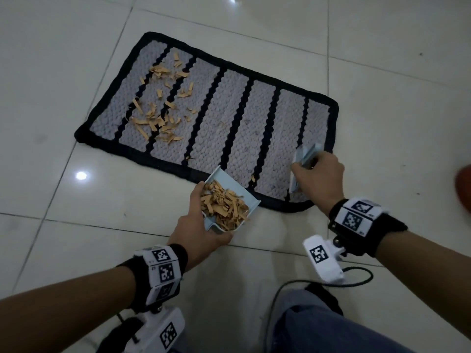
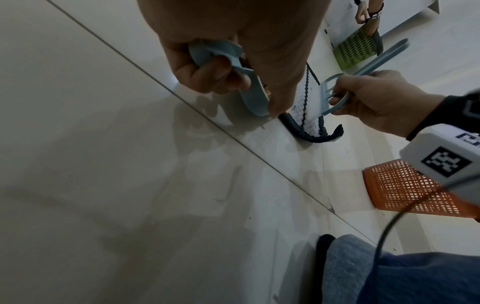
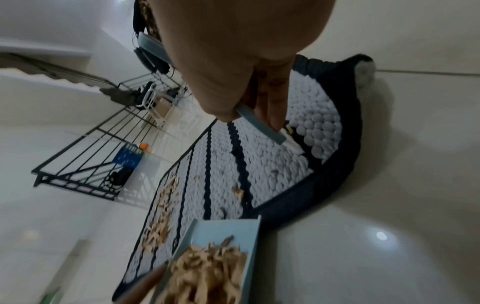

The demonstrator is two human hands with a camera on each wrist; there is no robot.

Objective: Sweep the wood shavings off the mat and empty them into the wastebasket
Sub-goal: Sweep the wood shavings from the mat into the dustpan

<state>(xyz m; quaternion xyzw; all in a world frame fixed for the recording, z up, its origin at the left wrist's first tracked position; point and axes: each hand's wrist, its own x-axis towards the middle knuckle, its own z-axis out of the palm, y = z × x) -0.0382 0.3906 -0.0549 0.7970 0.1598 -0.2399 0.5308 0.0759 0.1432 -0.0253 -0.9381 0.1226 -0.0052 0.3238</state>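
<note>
- Floor (image 1: pixel 76 238): pale glossy tiles, bare on every side of the mat.
- Left hand (image 1: pixel 196 233): grips dustpan (image 1: pixel 230 197) heaped with shavings, at mat's near edge.
- Right hand (image 1: pixel 318 179): clasps brush (image 1: pixel 304 159) over near-right corner.
- Mat (image 1: pixel 229 115): loose wood shavings (image 1: pixel 160 108) at far-left end.
- Wastebasket (image 2: pixel 405 191): orange mesh, right of mat.

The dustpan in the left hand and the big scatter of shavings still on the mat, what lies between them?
In the head view, mostly bare mat between the dustpan and the shavings; one small stray bit sits near the front edge.
</note>
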